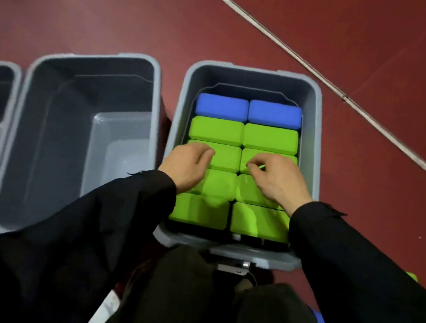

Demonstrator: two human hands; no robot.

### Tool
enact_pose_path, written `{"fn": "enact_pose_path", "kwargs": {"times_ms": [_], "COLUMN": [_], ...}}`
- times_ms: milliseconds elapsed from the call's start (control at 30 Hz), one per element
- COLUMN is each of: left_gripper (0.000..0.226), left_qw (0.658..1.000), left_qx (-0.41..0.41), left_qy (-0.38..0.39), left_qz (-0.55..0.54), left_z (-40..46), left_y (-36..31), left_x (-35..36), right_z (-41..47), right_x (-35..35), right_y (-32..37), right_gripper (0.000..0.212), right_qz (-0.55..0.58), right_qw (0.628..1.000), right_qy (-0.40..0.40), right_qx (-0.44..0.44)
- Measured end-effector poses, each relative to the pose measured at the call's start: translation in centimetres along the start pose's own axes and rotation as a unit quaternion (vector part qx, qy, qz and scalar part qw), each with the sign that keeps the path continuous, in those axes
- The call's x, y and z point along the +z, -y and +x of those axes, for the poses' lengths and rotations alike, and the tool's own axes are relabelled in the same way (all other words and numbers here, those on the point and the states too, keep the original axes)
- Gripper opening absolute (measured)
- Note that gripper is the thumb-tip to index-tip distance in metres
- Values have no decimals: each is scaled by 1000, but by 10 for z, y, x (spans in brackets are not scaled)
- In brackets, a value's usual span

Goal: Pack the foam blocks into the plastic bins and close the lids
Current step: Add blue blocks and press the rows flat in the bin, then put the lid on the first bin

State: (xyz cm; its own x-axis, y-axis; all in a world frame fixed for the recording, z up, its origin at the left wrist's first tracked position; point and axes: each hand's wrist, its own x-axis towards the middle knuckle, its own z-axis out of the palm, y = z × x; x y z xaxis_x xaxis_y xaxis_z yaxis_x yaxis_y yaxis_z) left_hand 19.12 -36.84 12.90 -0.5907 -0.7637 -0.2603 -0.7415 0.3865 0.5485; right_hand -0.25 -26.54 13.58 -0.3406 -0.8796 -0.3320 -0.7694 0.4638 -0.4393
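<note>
Ten blocks: eight green blocks (270,138), two blue blocks (222,106) — long axes crosswise in the bin (314,127).
Bins: three.
Grip: my left hand (187,163) and right hand (277,178) rest curled on green, gripping nothing.

left hand (187,164), right hand (276,179), fingers curled

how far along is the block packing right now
Done: the right bin holds a full top layer, two blue blocks at the far end and green blocks in the rows nearer. In hand: the left hand and right hand rest on the middle green rows. Left: the middle bin holds no blocks, and no bin has a lid on.
</note>
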Motion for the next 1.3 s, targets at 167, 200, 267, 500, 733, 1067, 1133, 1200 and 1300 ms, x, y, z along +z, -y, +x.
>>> {"fn": "enact_pose_path", "kwargs": {"times_ms": [167,200,267,500,733,1067,1133,1200,1300], "left_gripper": [27,26,25,24,17,12,15,21,24], "left_qw": [996,994,988,947,850,779,785,802,822], "left_qx": [-32,-40,-57,-167,-313,-438,-445,-448,-460], "left_qy": [-69,-79,-102,-219,-325,-242,-203,-159,-91], "left_qz": [-47,-64,-98,-165,-270,-377,-380,-362,-323], "left_z": [-69,-87,-130,-301,-444,-488,-475,-453,-424], "left_y": [-10,-8,2,81,213,285,286,288,288], "left_x": [-50,-60,-80,-149,-151,-36,-19,-1,26], "right_z": [-29,-38,-60,-150,-229,-272,-265,-247,-220], "right_x": [-12,-11,-6,14,104,265,280,292,298], "right_y": [69,87,126,282,405,422,404,384,360], "right_gripper": [22,22,25,23,23,30,32,32,32], "right_qz": [34,33,27,-39,-66,-127,-105,-95,-71], "right_qw": [997,995,991,955,917,895,907,915,920], "right_qy": [-12,-11,3,128,213,327,335,348,369], "right_qx": [-71,-90,-133,-263,-332,-275,-232,-178,-113]}}
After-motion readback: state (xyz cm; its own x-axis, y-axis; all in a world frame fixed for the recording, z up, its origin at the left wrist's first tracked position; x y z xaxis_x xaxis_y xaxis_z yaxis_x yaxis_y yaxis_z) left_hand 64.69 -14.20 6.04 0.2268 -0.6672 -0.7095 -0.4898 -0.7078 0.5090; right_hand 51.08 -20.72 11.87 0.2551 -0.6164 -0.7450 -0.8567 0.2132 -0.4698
